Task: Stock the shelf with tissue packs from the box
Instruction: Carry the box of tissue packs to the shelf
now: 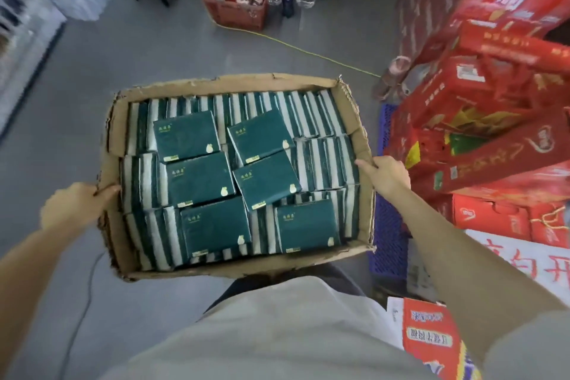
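The box (114,135) is open on top, held in front of the person's body above the floor (77,71). It is full of dark green tissue packs (187,135): most stand on edge in rows, six lie flat and loose on top. The left hand (74,203) grips the left wall at its torn rim. The right hand (386,176) grips the right wall, thumb on the rim. No shelf is clearly in view.

Handling, as I judge: the full box is prob. rather heavy. Its cardboard looks soft and torn, so the walls may bend or rip, and it is better to support it under the bottom. One pack is light and soft, w/ smooth film, maybe slippery; take it by the long edges. The flat ones can slide off if the box tilts.
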`<state>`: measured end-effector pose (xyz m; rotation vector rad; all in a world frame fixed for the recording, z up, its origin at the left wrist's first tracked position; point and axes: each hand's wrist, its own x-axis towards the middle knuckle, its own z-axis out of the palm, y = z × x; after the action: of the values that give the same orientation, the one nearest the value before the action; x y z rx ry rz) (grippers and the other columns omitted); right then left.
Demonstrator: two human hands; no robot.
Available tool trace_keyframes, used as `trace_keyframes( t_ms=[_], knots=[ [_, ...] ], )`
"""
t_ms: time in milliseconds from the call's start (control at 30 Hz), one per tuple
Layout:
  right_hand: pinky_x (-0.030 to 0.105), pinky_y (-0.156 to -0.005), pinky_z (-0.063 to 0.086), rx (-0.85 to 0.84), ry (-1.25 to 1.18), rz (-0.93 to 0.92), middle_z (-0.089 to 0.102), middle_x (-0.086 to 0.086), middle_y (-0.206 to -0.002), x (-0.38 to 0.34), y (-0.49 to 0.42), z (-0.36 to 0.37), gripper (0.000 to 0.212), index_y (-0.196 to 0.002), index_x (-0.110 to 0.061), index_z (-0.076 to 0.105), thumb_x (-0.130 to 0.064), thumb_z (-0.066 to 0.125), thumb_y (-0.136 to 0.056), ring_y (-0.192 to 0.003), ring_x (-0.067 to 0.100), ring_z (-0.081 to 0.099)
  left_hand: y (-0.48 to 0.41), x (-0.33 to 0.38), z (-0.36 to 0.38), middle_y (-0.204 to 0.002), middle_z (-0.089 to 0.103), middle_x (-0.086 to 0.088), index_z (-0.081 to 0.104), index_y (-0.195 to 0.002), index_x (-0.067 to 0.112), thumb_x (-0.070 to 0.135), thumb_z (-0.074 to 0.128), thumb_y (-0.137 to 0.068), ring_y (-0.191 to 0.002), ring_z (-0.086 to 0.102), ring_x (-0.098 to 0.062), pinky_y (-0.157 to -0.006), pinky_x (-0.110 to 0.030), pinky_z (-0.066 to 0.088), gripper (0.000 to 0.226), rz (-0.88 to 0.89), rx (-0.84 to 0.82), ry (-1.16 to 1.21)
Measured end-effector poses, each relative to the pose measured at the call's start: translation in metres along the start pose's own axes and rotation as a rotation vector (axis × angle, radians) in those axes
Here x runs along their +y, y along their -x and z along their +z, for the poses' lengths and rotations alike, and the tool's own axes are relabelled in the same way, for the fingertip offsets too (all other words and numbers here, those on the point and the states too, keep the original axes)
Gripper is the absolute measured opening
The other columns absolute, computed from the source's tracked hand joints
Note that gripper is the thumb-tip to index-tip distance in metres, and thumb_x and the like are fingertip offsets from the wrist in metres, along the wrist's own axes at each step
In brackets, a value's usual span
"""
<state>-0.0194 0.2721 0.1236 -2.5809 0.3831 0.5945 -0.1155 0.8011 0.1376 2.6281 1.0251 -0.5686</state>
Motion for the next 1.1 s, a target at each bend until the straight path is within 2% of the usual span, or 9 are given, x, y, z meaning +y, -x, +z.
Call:
trace_keyframes(
  t_ms=[167,300,467,667,800,900,1000,1100],
  knots=[
    [0.035,-0.064,0.037,-0.040,0.079,-0.090,0.050,0.002,-0.066,-0.064,-0.073,0.000,0.050,-0.061,-0.016,0.047,-0.053,0.049,-0.094,-0.075,0.030,0.052,-0.040,0.010,-0.024,-0.066,0.060,-0.015,0.056,-0.063,0.002,0.053,0.050,-0.093,-0.067,0.058,-0.032,-0.062,-0.036,0.048,0.060,-0.030,0.019,-0.022],
    [0.037,-0.065,0.039,-0.067,0.143,-0.111,0.051,0.005,-0.067,-0.105,-0.138,0.003,0.053,-0.061,-0.013,0.046,-0.055,0.046,-0.094,-0.080,0.035,0.057,-0.087,0.023,-0.036,-0.064,0.061,-0.011,0.054,-0.064,0.004,0.052,0.050,-0.094,-0.065,0.058,-0.028,-0.056,-0.031,0.043,0.057,-0.063,-0.011,-0.050],
    [0.037,-0.067,0.039,-0.060,0.211,-0.134,0.060,0.014,-0.078,-0.176,-0.228,-0.014,0.053,-0.067,-0.012,0.052,-0.057,0.044,-0.094,-0.090,0.039,0.060,-0.148,0.054,-0.064,-0.061,0.059,-0.009,0.050,-0.063,0.008,0.050,0.047,-0.096,-0.062,0.057,-0.027,-0.052,-0.029,0.039,0.054,-0.078,0.022,-0.051],
    [0.036,-0.067,0.036,-0.112,0.289,-0.165,0.059,0.012,-0.078,-0.248,-0.301,-0.019,0.053,-0.070,-0.010,0.057,-0.056,0.046,-0.093,-0.080,0.031,0.052,-0.203,0.063,-0.095,-0.064,0.061,-0.005,0.067,-0.081,0.011,0.053,0.043,-0.097,-0.065,0.057,-0.025,-0.052,-0.029,0.038,0.050,-0.099,0.043,-0.080],
    [0.036,-0.060,0.039,-0.135,0.297,-0.204,0.062,0.012,-0.068,-0.295,-0.332,-0.005,0.059,-0.073,-0.002,0.061,-0.055,0.048,-0.093,-0.075,0.034,0.059,-0.225,0.049,-0.100,-0.061,0.061,-0.005,0.061,-0.069,0.015,0.050,0.045,-0.097,-0.063,0.056,-0.024,-0.052,-0.030,0.037,0.048,-0.160,0.019,-0.022],
    [0.034,-0.057,0.037,-0.161,0.318,-0.228,0.062,0.012,-0.067,-0.341,-0.351,0.005,0.060,-0.075,0.000,0.061,-0.055,0.048,-0.093,-0.070,0.032,0.057,-0.251,0.032,-0.104,-0.064,0.062,-0.006,0.061,-0.071,0.007,0.051,0.045,-0.097,-0.063,0.056,-0.023,-0.052,-0.029,0.037,0.053,-0.209,-0.044,-0.008],
    [0.032,-0.053,0.032,-0.162,0.342,-0.218,0.058,0.009,-0.066,-0.381,-0.365,0.013,0.059,-0.070,0.000,0.055,-0.053,0.047,-0.094,-0.065,0.028,0.053,-0.289,0.023,-0.109,-0.061,0.058,-0.006,0.049,-0.061,0.009,0.049,0.046,-0.097,-0.062,0.055,-0.024,-0.051,-0.030,0.034,0.054,-0.213,-0.088,0.018],
    [0.031,-0.050,0.029,-0.129,0.335,-0.190,0.055,0.007,-0.063,-0.421,-0.382,0.021,0.055,-0.063,-0.007,0.044,-0.052,0.047,-0.095,-0.061,0.025,0.051,-0.343,0.021,-0.128,-0.056,0.054,-0.006,0.043,-0.059,0.010,0.049,0.045,-0.097,-0.058,0.052,-0.025,-0.049,-0.030,0.031,0.055,-0.192,-0.053,0.062]
  ],
)
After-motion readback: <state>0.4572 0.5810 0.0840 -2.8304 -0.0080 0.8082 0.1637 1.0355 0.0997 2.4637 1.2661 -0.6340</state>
